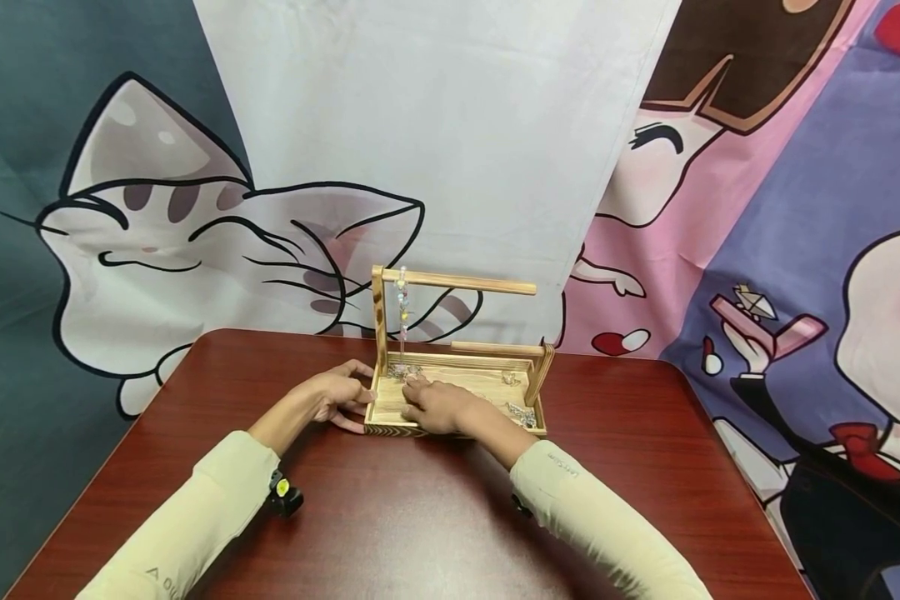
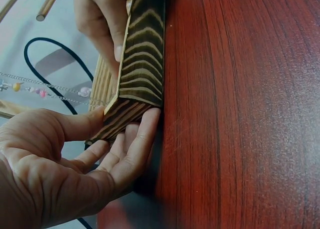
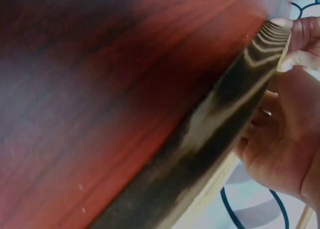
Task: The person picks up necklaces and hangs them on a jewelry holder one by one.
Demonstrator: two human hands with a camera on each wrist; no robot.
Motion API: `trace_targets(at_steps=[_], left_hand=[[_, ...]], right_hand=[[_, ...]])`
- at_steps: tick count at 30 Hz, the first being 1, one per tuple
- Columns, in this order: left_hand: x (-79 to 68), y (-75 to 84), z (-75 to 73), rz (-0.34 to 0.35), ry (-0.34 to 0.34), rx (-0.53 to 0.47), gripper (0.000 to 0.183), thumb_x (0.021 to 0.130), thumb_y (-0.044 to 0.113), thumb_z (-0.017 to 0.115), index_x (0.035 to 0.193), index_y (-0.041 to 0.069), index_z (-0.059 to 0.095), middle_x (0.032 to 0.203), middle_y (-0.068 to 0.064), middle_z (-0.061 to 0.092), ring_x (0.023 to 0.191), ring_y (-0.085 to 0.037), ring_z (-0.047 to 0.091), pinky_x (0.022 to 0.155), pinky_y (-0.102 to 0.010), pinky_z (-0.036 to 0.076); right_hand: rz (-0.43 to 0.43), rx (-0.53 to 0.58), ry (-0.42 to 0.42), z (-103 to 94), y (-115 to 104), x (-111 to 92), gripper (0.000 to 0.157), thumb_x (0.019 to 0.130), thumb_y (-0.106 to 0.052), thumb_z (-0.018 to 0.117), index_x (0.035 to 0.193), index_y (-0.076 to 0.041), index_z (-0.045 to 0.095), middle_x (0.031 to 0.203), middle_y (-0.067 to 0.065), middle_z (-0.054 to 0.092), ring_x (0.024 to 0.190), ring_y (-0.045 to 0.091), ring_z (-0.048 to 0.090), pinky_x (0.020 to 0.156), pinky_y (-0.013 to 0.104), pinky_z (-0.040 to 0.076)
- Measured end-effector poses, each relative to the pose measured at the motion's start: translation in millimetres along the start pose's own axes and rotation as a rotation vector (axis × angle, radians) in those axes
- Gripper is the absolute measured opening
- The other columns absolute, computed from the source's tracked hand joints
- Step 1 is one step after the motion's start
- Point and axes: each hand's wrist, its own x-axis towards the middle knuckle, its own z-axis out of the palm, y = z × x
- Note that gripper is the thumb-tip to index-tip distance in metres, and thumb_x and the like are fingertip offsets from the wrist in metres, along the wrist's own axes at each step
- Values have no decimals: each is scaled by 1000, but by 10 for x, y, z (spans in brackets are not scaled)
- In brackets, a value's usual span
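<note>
A wooden jewelry stand with a shallow tray base stands on the table. My left hand grips its left end; in the left wrist view the thumb lies at the rim and the fingers touch the end wall. Inside the tray is my right hand, its fingers low near a small pile of jewelry at the back left. What those fingertips touch is hidden, also behind the front wall in the right wrist view. A beaded chain necklace hangs from the upper bar.
A silvery chain lies in the tray's front right corner, and a small gold-coloured piece lies behind it. A lower bar spans from the right post. The red-brown table extends around the stand, before a cartoon-printed cloth backdrop.
</note>
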Motion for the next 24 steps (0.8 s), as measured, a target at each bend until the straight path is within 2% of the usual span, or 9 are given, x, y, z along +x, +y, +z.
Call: trace_targets(at_steps=[6, 14, 20, 24], left_hand=[[4, 6, 9, -5, 7, 1, 57, 111, -2, 60, 159, 7, 31, 111, -18, 68, 98, -27, 75, 82, -51, 74], [4, 0, 23, -1, 7, 6, 55, 111, -2, 60, 158, 6, 32, 109, -18, 71, 98, -28, 75, 82, -52, 74], [5, 13, 22, -6, 4, 3, 56, 111, -2, 61, 158, 6, 32, 109, -18, 70, 98, -28, 75, 83, -52, 74], [12, 7, 13, -9, 6, 4, 57, 111, -1, 61, 159, 7, 31, 110, -19, 71, 98, -28, 75, 82, -52, 74]], right_hand=[[17, 13, -55, -118, 25, -183, 61, 122, -49, 42, 175, -19, 43, 186, 6, 33, 172, 36, 34, 145, 49, 28], [23, 82, -73, -178, 214, -390, 57, 122, -50, 41, 171, -22, 51, 183, 5, 38, 172, 42, 32, 145, 57, 25], [17, 84, -50, -220, 384, -522, 53, 121, -45, 47, 166, -20, 58, 177, 8, 49, 168, 39, 40, 142, 55, 32], [-20, 71, -13, -232, 447, -562, 47, 120, -38, 53, 160, -14, 65, 169, 10, 60, 161, 37, 52, 138, 54, 40]])
